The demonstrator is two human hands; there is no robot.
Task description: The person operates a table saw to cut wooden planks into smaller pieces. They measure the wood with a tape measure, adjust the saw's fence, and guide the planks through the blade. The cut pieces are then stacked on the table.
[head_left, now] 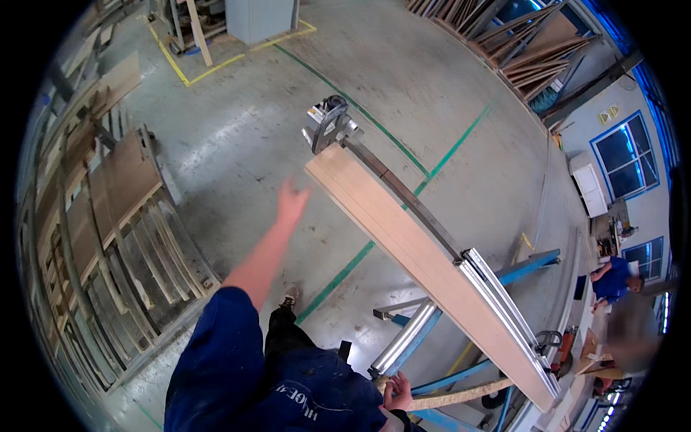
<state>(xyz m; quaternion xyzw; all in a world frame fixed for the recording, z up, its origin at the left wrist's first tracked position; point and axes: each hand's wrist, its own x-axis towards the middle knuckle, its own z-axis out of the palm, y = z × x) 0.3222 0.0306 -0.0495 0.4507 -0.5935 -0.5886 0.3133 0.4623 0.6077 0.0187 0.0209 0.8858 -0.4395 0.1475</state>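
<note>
My left hand (294, 198) reaches forward with fingers apart, holding nothing, just left of the far end of a long pale wooden board (410, 252). The board lies diagonally on a metal stand, beside a dark rail with aluminium profiles (497, 295). At its far end sits a metal machine head (327, 122). My right hand (396, 392) is low beside a steel roller (407, 335) and a curved chipboard strip (461, 396), fingers curled; what they hold is partly hidden.
A rack with sheets and slats (108, 209) stands at left. Blue steel supports (525, 265) sit under the board. A grey cabinet (259, 18) is at back, leaning wood (525, 54) upper right. A person in blue (612, 281) is at far right.
</note>
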